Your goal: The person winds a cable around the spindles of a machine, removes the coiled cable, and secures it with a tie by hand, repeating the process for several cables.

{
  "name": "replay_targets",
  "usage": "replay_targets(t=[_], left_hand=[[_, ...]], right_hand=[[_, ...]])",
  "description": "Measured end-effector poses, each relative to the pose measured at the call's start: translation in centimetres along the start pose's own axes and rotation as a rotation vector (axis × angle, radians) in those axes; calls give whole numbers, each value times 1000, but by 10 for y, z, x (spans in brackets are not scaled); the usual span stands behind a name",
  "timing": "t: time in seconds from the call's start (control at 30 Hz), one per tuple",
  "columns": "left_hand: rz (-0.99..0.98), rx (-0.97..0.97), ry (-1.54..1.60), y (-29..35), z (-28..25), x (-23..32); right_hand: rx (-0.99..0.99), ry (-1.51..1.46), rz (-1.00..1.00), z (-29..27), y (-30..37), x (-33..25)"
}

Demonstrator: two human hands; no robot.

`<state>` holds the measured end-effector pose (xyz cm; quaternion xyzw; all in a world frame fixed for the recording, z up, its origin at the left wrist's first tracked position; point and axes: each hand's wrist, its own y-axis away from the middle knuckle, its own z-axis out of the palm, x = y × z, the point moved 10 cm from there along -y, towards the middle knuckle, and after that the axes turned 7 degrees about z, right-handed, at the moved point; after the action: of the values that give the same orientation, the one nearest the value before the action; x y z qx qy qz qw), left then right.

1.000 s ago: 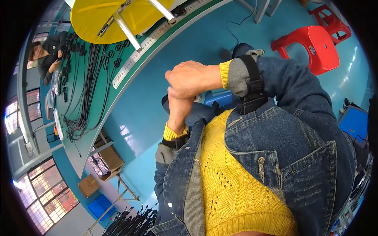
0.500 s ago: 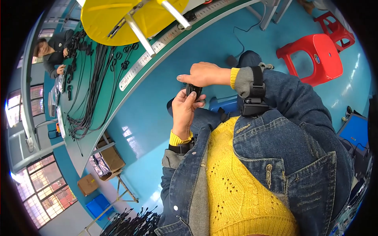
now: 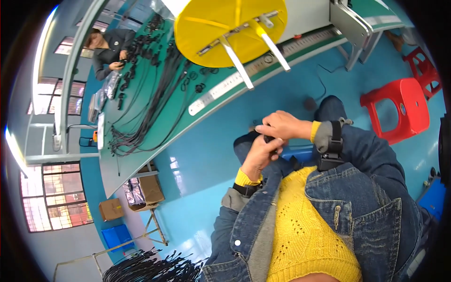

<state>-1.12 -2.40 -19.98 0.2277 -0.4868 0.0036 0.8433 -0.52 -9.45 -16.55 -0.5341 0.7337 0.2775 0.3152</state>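
My left hand [image 3: 262, 152] is closed around a small black object [image 3: 268, 139], with the thumb laid over it. From the right, my right hand [image 3: 285, 125] bends over the same piece, its fingers closed at the upper end. Most of the black object is hidden by both hands, so its exact kind cannot be told. The hands meet above my lap, off the table's near edge.
A green table [image 3: 155, 127] carries black cables [image 3: 150, 113], a steel ruler [image 3: 221, 91] and a yellow disc with metal rods [image 3: 225, 33]. Across it, a person [image 3: 110, 51] handles small black parts. A red stool [image 3: 399, 110] stands at right; cartons [image 3: 111, 209] lie lower left.
My hands have come closer together, and the black object is now more covered. The whole view has shifted, so table and stool appear further right and lower.
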Motion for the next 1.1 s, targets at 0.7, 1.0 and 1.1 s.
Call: replay_targets(t=[0.7,1.0,1.1], left_hand=[[-525,-135,-613,30,-66,-36],[611,932,-140,39,-299,341],[492,865,-1252,-21,-250,345]], right_hand=[[-251,7,167,39,10,14],[-449,-221,166,40,19,14],[-411,-195,189,39,17,20]])
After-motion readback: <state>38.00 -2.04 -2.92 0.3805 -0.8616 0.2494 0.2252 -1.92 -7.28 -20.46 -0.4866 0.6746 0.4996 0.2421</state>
